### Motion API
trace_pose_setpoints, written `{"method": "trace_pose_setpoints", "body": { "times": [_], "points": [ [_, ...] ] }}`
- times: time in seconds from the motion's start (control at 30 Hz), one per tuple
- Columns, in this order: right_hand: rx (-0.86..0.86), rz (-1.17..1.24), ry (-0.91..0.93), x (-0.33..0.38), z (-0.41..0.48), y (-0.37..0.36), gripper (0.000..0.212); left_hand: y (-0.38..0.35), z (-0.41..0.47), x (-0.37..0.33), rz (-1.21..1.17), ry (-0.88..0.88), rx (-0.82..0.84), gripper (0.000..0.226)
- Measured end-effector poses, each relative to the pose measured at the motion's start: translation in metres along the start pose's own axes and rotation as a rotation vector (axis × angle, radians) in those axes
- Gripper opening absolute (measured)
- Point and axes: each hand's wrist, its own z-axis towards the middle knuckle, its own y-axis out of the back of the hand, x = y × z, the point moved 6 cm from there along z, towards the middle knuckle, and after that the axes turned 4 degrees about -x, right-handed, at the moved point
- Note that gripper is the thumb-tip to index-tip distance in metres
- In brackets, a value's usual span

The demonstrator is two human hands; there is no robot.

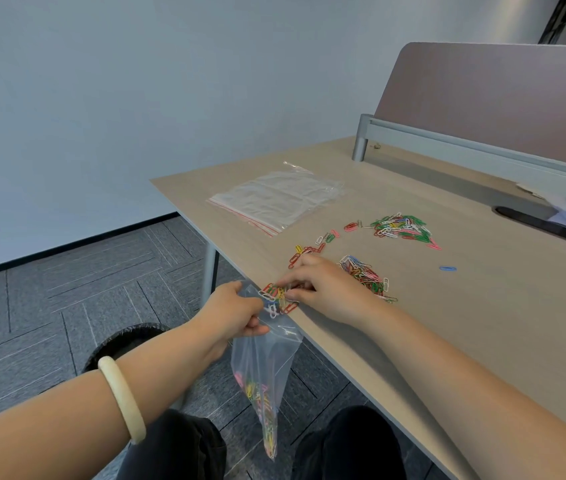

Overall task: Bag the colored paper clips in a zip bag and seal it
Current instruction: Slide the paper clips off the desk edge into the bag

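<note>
A clear zip bag [264, 358] hangs below the edge of a pale wooden desk [482, 306], its mouth pinched open by the left hand [236, 313], with a bright tangle of paper clips gathered in its lower tip. The right hand [323, 289], fingers curled, rakes a cluster of red, green, yellow, blue and white clips [276, 297] at the desk edge over the bag's mouth. More clips lie in loose heaps [401, 227] farther back on the desk — beside a flat stack of spare zip bags [274, 199].

a clear zip bag [264, 362] hangs open at the bench edge, clips pooled low inside, while colored paper clips [400, 227] lie scattered in heaps on the bench.
</note>
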Motion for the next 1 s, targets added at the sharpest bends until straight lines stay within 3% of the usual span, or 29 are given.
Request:
{"method": "trace_pose_setpoints", "body": {
  "times": [0.13, 0.27, 0.5, 0.57, 0.77, 1.0],
  "points": [
    [-0.020, 0.082, 0.041, 0.009, 0.003, -0.001, 0.024, -0.001, -0.002, -0.001, 0.004, -0.007, 0.010, 0.063],
    [-0.122, 0.151, -0.042, -0.006, -0.002, 0.036, 0.025, 0.000, -0.003, 0.000, 0.010, 0.001, 0.010, 0.066],
    [0.289, -0.195, -0.253, -0.061, -0.038, 0.053, 0.070, 0.000, -0.004, 0.001, 0.009, -0.001, 0.019, 0.067],
    [0.297, -0.180, -0.265, -0.061, -0.040, 0.050, 0.066, -0.002, -0.005, 0.000, 0.005, -0.009, 0.029, 0.065],
    [0.117, -0.046, -0.228, -0.051, -0.027, 0.041, 0.035, -0.004, -0.006, 0.000, 0.005, -0.005, 0.036, 0.066],
    [-0.016, -0.042, -0.109, -0.030, -0.015, 0.026, 0.026, -0.004, -0.004, 0.001, 0.007, -0.001, 0.033, 0.068]
  ]
}}
